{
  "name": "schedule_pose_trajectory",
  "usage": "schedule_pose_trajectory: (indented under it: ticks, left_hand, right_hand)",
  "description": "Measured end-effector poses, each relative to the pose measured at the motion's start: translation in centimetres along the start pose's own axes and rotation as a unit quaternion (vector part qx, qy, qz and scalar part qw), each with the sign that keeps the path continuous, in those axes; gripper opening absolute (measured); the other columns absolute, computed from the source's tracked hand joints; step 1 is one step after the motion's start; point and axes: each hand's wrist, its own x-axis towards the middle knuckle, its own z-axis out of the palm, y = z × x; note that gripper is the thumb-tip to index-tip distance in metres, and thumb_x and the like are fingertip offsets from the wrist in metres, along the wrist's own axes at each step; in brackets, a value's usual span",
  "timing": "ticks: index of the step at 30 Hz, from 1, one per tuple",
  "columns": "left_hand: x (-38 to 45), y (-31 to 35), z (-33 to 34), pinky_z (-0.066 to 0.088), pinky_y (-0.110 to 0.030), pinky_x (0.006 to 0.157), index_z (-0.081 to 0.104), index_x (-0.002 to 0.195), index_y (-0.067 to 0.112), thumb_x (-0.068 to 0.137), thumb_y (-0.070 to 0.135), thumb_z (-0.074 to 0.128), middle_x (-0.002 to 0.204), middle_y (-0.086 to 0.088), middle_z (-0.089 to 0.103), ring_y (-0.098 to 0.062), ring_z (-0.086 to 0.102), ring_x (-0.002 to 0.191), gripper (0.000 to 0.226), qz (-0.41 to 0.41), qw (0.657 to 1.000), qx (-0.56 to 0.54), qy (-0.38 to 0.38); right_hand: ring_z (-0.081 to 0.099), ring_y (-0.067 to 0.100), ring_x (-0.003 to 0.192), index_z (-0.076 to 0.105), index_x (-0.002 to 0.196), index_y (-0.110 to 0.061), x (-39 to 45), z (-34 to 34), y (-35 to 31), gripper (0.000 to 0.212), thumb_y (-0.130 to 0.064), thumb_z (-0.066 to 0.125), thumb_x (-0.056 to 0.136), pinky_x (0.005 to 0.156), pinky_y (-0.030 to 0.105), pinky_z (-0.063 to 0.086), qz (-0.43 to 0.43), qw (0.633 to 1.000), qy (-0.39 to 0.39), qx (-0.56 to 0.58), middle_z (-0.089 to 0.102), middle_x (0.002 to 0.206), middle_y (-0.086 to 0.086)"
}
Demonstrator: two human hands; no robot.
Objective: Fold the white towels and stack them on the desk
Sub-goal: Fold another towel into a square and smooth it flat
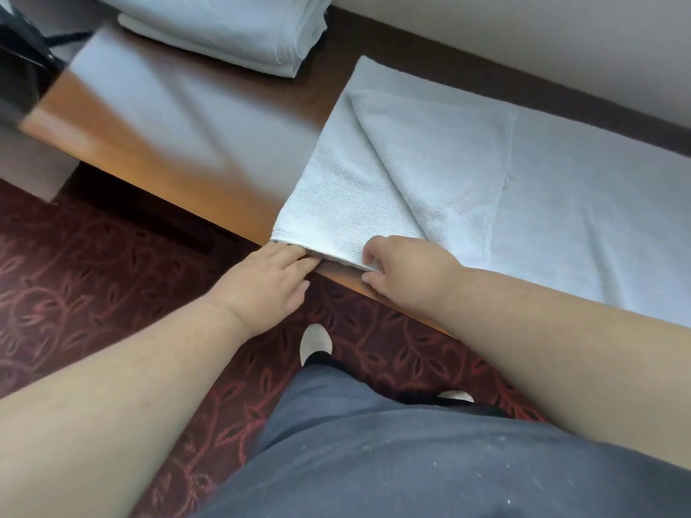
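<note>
Fingers [299, 260] of our left hand [267, 282] lie straight and together, their tips slid under the near corner of the white towel [486, 203] at the front edge of the tabletop [157, 143]; the thumb sits lower, off the cloth. Just beside it, our right hand [404, 272] curls its fingers round the same near hem, thumb under the edge and fingertips on top, so that the cloth is pinched between them. Both hands meet the towel at its corner nearest us, close together but not touching each other.

From there the towel spreads away to the right across the tabletop, lying flat, with one layer already folded over so that a diagonal crease runs from the far left corner down toward our right hand. Its far edge comes near the pale wall [523, 39].

Well apart from it, at the far left of the tabletop, rests a stack of folded towels [232, 28], edges turned toward us. A dark object [22, 61] stands at the left end; we cannot tell what it is.

Below the tabletop lies a dark red patterned carpet [74, 278]. Our grey trousers [374, 450] and two light shoes [316, 343] show on it.
</note>
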Motion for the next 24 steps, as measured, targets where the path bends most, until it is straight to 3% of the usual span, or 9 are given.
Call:
schedule_pose_trajectory:
  ticks: [3, 6, 8, 9, 11, 14, 17, 21, 24]
  left_hand:
    - [-0.6, -0.5, -1.2, 0.050, -0.034, 0.084, 0.075, 0.094, 0.010, 0.091, 0.034, 0.045, 0.097, -0.003, 0.068, -0.026, 0.064, 0.095, 0.038, -0.051, 0.995, -0.084, 0.031]
    - [1.5, -0.6, -2.9, 0.044, -0.029, 0.069, 0.070, 0.085, 0.019, 0.094, 0.040, 0.040, 0.080, 0.009, 0.057, -0.019, 0.057, 0.084, 0.038, -0.155, 0.979, -0.122, 0.053]
    - [4.6, -0.7, -3.6, 0.046, -0.032, 0.078, 0.069, 0.101, 0.025, 0.096, 0.035, 0.044, 0.096, 0.009, 0.062, -0.017, 0.056, 0.098, 0.028, -0.170, 0.973, -0.142, 0.059]
    - [6.4, -0.7, -3.7, 0.046, -0.034, 0.088, 0.067, 0.113, 0.026, 0.097, 0.032, 0.045, 0.110, 0.007, 0.063, -0.018, 0.054, 0.109, 0.027, -0.166, 0.973, -0.152, 0.054]
    - [10.1, -1.2, -3.5, 0.037, -0.038, 0.106, 0.056, 0.134, 0.026, 0.098, 0.025, 0.045, 0.138, 0.002, 0.053, -0.020, 0.044, 0.128, 0.038, -0.157, 0.975, -0.157, 0.024]
    - [15.4, -2.5, -2.9, 0.023, -0.037, 0.117, 0.038, 0.149, 0.023, 0.097, 0.016, 0.041, 0.156, 0.001, 0.032, -0.020, 0.026, 0.143, 0.052, -0.178, 0.969, -0.172, -0.020]
    - [20.0, -4.5, -2.1, 0.018, -0.038, 0.120, 0.020, 0.155, 0.015, 0.097, 0.013, 0.038, 0.162, -0.003, 0.019, -0.023, 0.016, 0.148, 0.061, -0.208, 0.963, -0.157, -0.061]
    - [22.7, -6.5, -1.3, 0.018, -0.039, 0.116, 0.018, 0.155, 0.013, 0.096, 0.024, 0.039, 0.162, -0.001, 0.016, -0.023, 0.016, 0.147, 0.063, -0.188, 0.976, -0.080, -0.076]
    - [23.1, -7.8, -1.7, 0.025, -0.041, 0.111, 0.028, 0.152, 0.019, 0.094, 0.029, 0.039, 0.160, 0.002, 0.024, -0.025, 0.023, 0.143, 0.059, -0.173, 0.980, -0.074, -0.068]
  right_hand:
    - [0.059, 0.003, 0.088, 0.060, 0.109, -0.040, -0.1, -1.3, 0.2, 0.038, -0.068, 0.052, 0.085, 0.072, 0.026, 0.044, 0.040, 0.992, -0.024, 0.119, 0.061, 0.092, -0.021]
    - [0.057, -0.002, 0.076, 0.062, 0.098, -0.040, -0.2, -3.7, 2.5, 0.029, -0.063, 0.050, 0.085, 0.064, 0.021, 0.041, 0.120, 0.946, 0.194, 0.230, 0.061, 0.081, -0.019]
    - [0.057, 0.002, 0.085, 0.059, 0.104, -0.037, 0.1, -5.5, 5.0, 0.022, -0.051, 0.055, 0.088, 0.075, 0.025, 0.047, 0.189, 0.888, 0.326, 0.264, 0.060, 0.093, -0.016]
    - [0.058, 0.007, 0.096, 0.059, 0.112, -0.031, 0.4, -6.4, 6.3, 0.027, -0.047, 0.058, 0.089, 0.085, 0.027, 0.048, 0.226, 0.865, 0.351, 0.279, 0.060, 0.107, -0.010]
    - [0.056, 0.017, 0.113, 0.051, 0.130, -0.023, 1.5, -8.2, 8.6, 0.047, -0.045, 0.062, 0.090, 0.095, 0.031, 0.045, 0.315, 0.824, 0.338, 0.328, 0.053, 0.130, -0.002]
    - [0.055, 0.024, 0.106, 0.034, 0.144, -0.027, 3.4, -10.4, 10.2, 0.069, -0.052, 0.064, 0.087, 0.085, 0.035, 0.042, 0.409, 0.761, 0.284, 0.417, 0.051, 0.134, 0.002]
    - [0.052, 0.026, 0.104, 0.032, 0.147, -0.026, 5.0, -11.3, 11.4, 0.080, -0.057, 0.067, 0.082, 0.084, 0.036, 0.040, 0.438, 0.775, 0.246, 0.385, 0.051, 0.129, 0.001]
    - [0.065, 0.020, 0.080, 0.063, 0.111, -0.020, 6.1, -11.2, 11.7, 0.046, -0.050, 0.073, 0.078, 0.070, 0.031, 0.052, 0.440, 0.787, 0.211, 0.379, 0.067, 0.104, -0.004]
    - [0.073, 0.025, 0.087, 0.069, 0.111, -0.020, 6.4, -11.1, 9.4, 0.042, -0.038, 0.076, 0.073, 0.082, 0.047, 0.060, 0.367, 0.743, 0.231, 0.510, 0.074, 0.101, 0.003]
